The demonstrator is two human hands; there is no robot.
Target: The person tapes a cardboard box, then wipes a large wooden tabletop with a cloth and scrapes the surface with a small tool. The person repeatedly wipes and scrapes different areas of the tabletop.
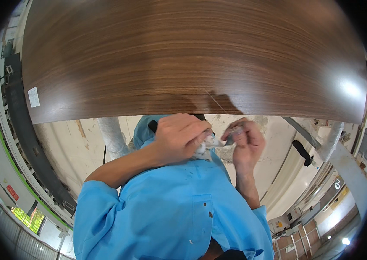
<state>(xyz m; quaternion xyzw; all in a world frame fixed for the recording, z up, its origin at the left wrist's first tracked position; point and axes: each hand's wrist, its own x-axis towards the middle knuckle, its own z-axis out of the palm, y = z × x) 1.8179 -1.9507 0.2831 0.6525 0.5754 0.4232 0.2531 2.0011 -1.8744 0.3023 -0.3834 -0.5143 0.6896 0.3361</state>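
Close to my body, just below the near edge of the wood-grain board (pixel 192 65), both hands are raised. My left hand (pixel 179 136) is closed round a crumpled whitish, partly clear bundle (pixel 203 149), whose kind I cannot make out. To its right, my right hand (pixel 246 141) pinches a small greyish, see-through piece (pixel 231 138), a little blurred. A pale strip seems to run between the two hands. Something black (pixel 152 126) sticks out beside the left hand, and what it belongs to is hidden.
A small white label (pixel 33 97) lies at the board's left corner. Supports wrapped in clear film (pixel 113 136) stand below it. On the left is a long machine with green trim (pixel 6 160). A black object (pixel 302 152) lies to the lower right, near a grey metal beam (pixel 349 169).
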